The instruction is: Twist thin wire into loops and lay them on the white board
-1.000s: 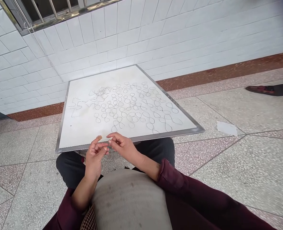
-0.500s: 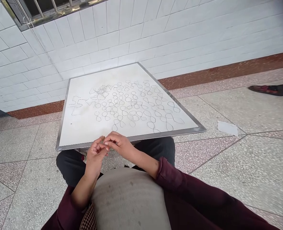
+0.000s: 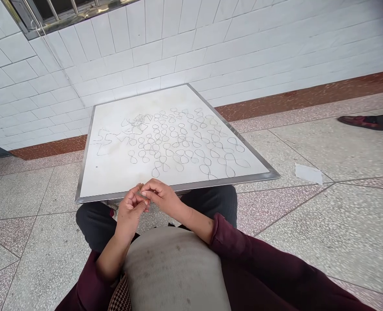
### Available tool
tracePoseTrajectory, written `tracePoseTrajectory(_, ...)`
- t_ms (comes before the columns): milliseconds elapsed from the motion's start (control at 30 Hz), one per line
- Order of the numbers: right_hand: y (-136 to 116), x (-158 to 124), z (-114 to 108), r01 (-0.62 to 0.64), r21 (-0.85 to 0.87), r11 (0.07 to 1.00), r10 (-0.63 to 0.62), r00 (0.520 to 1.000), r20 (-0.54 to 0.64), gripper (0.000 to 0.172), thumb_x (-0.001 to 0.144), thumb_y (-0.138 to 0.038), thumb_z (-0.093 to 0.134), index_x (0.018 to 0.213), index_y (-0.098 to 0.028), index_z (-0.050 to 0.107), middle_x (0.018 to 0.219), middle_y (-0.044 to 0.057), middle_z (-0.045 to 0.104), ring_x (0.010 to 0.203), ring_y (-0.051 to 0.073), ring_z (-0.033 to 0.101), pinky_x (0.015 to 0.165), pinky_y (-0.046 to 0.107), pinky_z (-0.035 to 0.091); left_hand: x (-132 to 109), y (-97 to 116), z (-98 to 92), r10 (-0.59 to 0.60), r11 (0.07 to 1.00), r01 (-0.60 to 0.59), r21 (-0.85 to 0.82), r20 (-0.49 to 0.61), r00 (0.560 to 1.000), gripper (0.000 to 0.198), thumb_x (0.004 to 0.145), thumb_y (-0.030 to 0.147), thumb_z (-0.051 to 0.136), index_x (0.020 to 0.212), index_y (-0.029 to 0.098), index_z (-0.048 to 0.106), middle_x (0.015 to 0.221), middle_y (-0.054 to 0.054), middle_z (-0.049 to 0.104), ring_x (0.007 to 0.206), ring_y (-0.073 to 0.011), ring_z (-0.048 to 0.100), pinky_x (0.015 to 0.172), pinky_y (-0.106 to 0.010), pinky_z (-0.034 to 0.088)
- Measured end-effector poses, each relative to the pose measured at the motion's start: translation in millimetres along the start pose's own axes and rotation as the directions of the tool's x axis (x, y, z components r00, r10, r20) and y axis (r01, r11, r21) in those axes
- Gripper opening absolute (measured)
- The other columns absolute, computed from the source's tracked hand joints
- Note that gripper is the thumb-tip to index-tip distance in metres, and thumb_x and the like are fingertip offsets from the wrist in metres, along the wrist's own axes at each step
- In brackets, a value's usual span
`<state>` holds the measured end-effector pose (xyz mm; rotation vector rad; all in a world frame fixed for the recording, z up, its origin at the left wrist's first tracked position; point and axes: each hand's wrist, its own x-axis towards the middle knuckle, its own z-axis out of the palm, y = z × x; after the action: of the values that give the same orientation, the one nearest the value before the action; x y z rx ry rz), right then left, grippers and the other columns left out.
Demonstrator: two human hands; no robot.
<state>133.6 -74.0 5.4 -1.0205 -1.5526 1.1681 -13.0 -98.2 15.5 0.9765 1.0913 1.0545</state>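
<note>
Since a second ago your two hands have closed the gap between them: the fingertips that stood a little apart now meet just below the near edge of the table, and the view has drifted slightly so the table sits a touch higher. Your left hand (image 3: 131,211) is curled, thumb and forefinger pressed together on a fine wire (image 3: 145,198) that is too thin to follow here. Your right hand (image 3: 161,195) comes in from the other side and pinches the same spot, its fingertips touching the left's. The wire lies right between both hands, neither nearer than the other; I cannot tell which way its length runs. Just beyond your knuckles, the table (image 3: 100,181) lies tilted across your knees, its metal rim nearly touching the right hand. On its white face lie rows of small wire loops (image 3: 185,144), well ahead of the hands, with a tangle of bent wire (image 3: 136,123) toward the far left.
</note>
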Motion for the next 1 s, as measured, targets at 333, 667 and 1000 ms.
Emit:
tracePoseTrajectory(333,-4.7,3.1,-18.6,0.096,-0.134,0.986,-0.068,0.978,0.198,0.018,0.095,-0.030,0.053,0.082,-0.021,0.063,0.082,0.001,0.050,0.075,0.014,0.049,0.071,0.028,0.041,-3.6,1.8,0.2,0.008,1.000,-0.009,0.012,0.051,0.999,0.052,0.073,0.022,0.072,0.123,0.017,0.058,0.065,0.005,0.059,0.064,-0.0120,0.056,0.070,-0.028,0.045)
tracePoseTrajectory(667,-17.4,6.5,-32.3,0.063,-0.169,0.984,0.005,0.927,0.376,0.024,0.098,-0.031,0.046,0.081,-0.020,0.060,0.085,0.000,0.044,0.074,0.013,0.045,0.071,0.027,0.041,-5.7,2.8,1.1,-0.023,0.999,0.027,-0.042,0.094,0.995,0.066,0.073,0.023,0.074,0.135,0.017,0.049,0.068,0.003,0.061,0.065,-0.0132,0.057,0.068,-0.029,0.046)
tracePoseTrajectory(1000,-15.4,6.1,-31.9,0.130,-0.189,0.973,-0.039,0.906,0.422,0.024,0.101,-0.033,0.042,0.095,-0.023,0.063,0.096,0.003,0.050,0.080,0.013,0.052,0.073,0.027,0.045,-6.9,7.0,0.6,-0.048,0.996,0.052,-0.071,0.055,0.997,0.078,0.073,0.023,0.074,0.143,0.015,0.040,0.069,0.004,0.061,0.065,-0.0132,0.058,0.069,-0.029,0.047)
